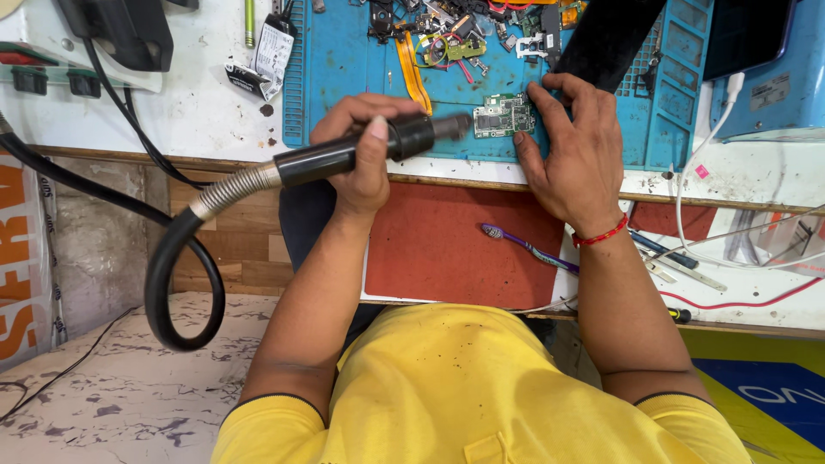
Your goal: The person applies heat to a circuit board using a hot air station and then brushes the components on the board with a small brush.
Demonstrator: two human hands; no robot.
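My left hand [365,150] grips a black hot-air wand [378,144] with a ribbed metal hose [228,191]. Its nozzle points right at a small green circuit board [503,114] lying on the blue work mat [344,60]. My right hand [577,150] rests on the mat with its fingers pressing on the right edge of the board. A red thread band circles that wrist.
Loose phone parts, flex cables and screws [455,39] are scattered at the mat's top. A purple toothbrush [526,247] lies on a red pad [447,245] on the lower shelf. Tweezers and pens [675,262], a white cable [687,180], a black hose loop [176,283].
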